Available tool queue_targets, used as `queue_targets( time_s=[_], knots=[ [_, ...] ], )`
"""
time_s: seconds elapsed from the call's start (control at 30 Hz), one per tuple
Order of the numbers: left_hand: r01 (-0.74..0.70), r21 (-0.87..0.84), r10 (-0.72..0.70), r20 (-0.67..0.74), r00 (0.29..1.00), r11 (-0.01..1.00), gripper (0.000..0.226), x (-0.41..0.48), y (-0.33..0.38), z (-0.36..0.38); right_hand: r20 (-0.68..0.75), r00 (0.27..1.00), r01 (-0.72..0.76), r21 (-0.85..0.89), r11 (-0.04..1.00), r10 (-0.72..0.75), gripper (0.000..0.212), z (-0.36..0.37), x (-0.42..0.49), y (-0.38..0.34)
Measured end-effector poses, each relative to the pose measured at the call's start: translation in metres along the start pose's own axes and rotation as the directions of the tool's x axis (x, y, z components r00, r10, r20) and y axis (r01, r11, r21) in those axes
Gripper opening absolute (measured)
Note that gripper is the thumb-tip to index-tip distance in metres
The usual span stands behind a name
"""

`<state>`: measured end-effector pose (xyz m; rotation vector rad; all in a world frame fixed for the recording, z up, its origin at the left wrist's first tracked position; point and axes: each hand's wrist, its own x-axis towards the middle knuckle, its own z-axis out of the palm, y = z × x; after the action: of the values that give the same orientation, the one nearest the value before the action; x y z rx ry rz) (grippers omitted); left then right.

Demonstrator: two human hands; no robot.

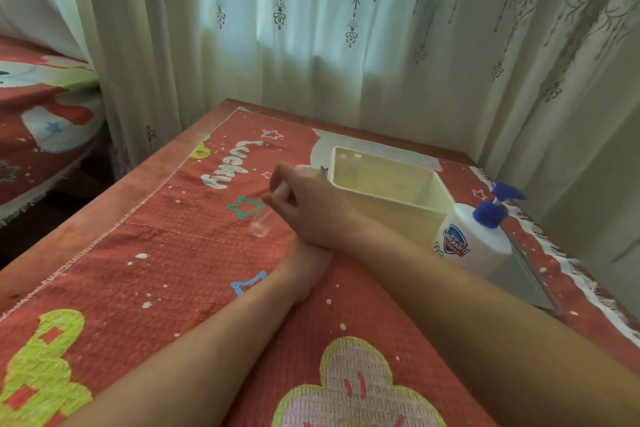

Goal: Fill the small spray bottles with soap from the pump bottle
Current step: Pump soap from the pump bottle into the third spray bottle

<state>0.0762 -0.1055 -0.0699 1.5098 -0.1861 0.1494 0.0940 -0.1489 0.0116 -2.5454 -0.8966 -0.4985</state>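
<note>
My right hand [308,208] grips the top of a small clear spray bottle [261,224], which tilts down to the left just above the red cloth. My left hand [304,270] lies under my right wrist and is mostly hidden, so its fingers do not show. The white pump bottle [474,246] with a blue pump head stands to the right of both hands, untouched. Behind my right hand is a cream plastic bin [426,215], with faint clear shapes at its far wall.
A red patterned cloth [156,253] covers the table. A grey flat tray [526,281] lies under and behind the pump bottle near the right edge. Curtains hang close behind the table. A bed with a red cover [41,107] is at the left.
</note>
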Motion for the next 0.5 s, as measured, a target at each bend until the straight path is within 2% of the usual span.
queue_targets(
  time_s=[0.03,0.1,0.17,0.27,0.37,0.5],
  knots=[
    [-0.068,-0.033,0.067,-0.022,0.997,0.997,0.027,0.002,-0.001,0.001,-0.11,0.993,-0.028,0.06,0.998,0.034,0.019,-0.007,-0.003,0.002],
    [-0.001,-0.14,-0.003,-0.03,1.0,0.99,0.02,0.004,-0.002,0.002,-0.305,0.942,-0.096,0.158,0.983,0.141,0.016,-0.022,-0.013,0.007],
    [0.094,-0.217,-0.095,0.006,0.995,0.972,0.025,0.007,-0.003,0.0,-0.417,0.878,-0.142,0.238,0.961,0.233,0.014,-0.033,-0.031,0.016],
    [0.117,-0.296,-0.113,0.03,0.993,0.948,0.043,0.008,-0.005,-0.002,-0.459,0.819,-0.2,0.335,0.921,0.345,0.013,-0.033,-0.067,0.03],
    [0.051,-0.239,-0.03,0.093,0.995,0.97,0.062,0.003,-0.003,-0.004,-0.484,0.766,-0.237,0.398,0.886,0.423,0.014,-0.022,-0.1,0.042],
    [-0.077,-0.068,0.09,0.213,0.973,0.995,0.052,-0.004,0.0,-0.001,-0.416,0.742,-0.327,0.461,0.825,0.526,0.018,-0.011,-0.122,0.056]
  ],
)
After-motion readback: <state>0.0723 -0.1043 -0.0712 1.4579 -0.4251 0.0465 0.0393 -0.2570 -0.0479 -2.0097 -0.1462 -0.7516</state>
